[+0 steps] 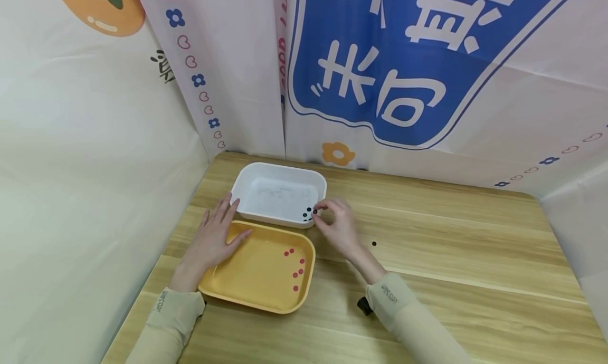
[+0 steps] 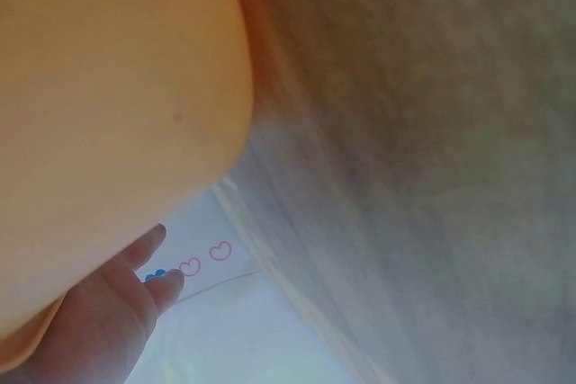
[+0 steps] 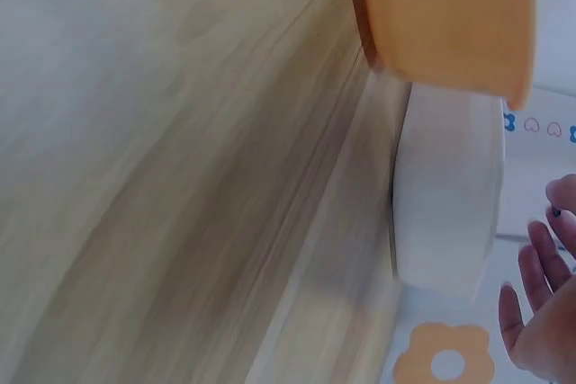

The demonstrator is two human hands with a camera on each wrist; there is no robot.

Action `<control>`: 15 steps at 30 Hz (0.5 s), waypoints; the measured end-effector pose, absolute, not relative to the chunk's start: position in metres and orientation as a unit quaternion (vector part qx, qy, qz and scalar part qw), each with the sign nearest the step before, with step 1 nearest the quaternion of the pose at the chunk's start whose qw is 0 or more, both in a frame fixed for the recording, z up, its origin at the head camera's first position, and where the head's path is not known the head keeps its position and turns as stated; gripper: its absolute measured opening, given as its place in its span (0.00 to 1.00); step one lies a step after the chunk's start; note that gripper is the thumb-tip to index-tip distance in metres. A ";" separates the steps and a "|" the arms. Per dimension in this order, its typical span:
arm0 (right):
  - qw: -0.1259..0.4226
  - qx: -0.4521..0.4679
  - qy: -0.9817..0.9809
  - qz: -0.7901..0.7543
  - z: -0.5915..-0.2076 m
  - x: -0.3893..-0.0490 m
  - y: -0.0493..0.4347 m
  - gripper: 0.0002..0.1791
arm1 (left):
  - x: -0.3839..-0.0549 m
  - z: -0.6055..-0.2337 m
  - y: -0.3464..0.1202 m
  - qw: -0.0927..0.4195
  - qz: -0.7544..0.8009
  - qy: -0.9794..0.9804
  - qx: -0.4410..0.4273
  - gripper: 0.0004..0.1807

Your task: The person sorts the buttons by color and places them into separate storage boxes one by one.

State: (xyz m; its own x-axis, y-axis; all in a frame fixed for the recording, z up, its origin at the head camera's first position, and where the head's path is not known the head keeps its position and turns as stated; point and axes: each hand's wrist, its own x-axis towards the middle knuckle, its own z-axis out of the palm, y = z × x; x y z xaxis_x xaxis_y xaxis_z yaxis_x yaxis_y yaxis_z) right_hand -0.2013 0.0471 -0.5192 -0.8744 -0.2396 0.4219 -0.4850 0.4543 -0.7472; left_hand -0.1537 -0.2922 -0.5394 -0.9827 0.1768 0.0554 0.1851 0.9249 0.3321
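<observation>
Between thumb and index finger my right hand (image 1: 339,228) pinches a small black disc (image 1: 315,211), just over the near right corner of the white tray (image 1: 280,192). Several black discs (image 1: 305,214) lie in that corner. In the right wrist view the held disc (image 3: 556,213) is a dark speck at the fingertips. Spread fingers of my left hand (image 1: 212,241) lie across the upper left of the yellow tray (image 1: 252,271), fingertips at the white tray's left corner. Several pink discs (image 1: 295,275) sit along the yellow tray's right side.
One loose black disc (image 1: 374,243) lies on the wooden table (image 1: 451,258), right of the trays. A black strap piece (image 1: 364,306) shows at the right cuff. Printed cloth (image 1: 247,89) walls in the table at the back and sides.
</observation>
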 end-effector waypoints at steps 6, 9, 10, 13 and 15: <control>0.168 0.216 -0.834 0.479 -0.527 -0.211 0.026 0.07 | -0.154 -0.540 -0.292 0.013 -0.167 -0.981 -0.093 0.52; 0.174 0.212 -0.833 0.480 -0.530 -0.215 0.018 0.08 | -0.153 -0.539 -0.292 0.014 -0.167 -0.981 -0.093 0.51; 0.173 0.212 -0.833 0.482 -0.532 -0.216 0.017 0.09 | -0.153 -0.539 -0.292 0.014 -0.167 -0.981 -0.093 0.51; 0.170 0.210 -0.831 0.487 -0.535 -0.216 0.016 0.11 | -0.153 -0.537 -0.292 0.010 -0.172 -0.981 -0.092 0.51; 0.167 0.207 -0.828 0.495 -0.537 -0.215 0.020 0.13 | -0.152 -0.536 -0.293 0.007 -0.173 -0.981 -0.092 0.51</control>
